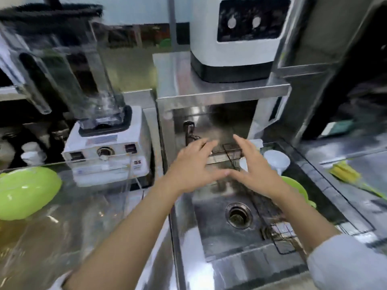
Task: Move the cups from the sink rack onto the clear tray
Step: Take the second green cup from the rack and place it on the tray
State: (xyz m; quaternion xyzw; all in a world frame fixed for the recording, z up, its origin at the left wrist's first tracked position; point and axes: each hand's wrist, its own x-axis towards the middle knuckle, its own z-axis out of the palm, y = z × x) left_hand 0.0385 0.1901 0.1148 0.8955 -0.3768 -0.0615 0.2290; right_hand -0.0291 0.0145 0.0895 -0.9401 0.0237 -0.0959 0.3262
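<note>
Both my hands reach out over the steel sink [211, 222], thumbs almost touching. My left hand [192, 166] is open with spread fingers, holding nothing. My right hand [253, 164] is open too, also holding nothing. A dark wire rack [278, 233] lies along the sink's right side. On it, beyond my right hand, sit a white funnel-like cup [276, 160] and a green bowl [297, 185], partly hidden by my wrist. A clear tray [88, 208] with low see-through walls lies on the counter at the left. The picture is blurred.
A blender [104, 143] with a clear jug stands behind the tray. A green bowl [27, 193] rests upside down at the tray's left end. A dark tap [189, 132] is at the sink's back. A white machine [236, 38] stands on the steel shelf above. A yellow brush [345, 172] lies at right.
</note>
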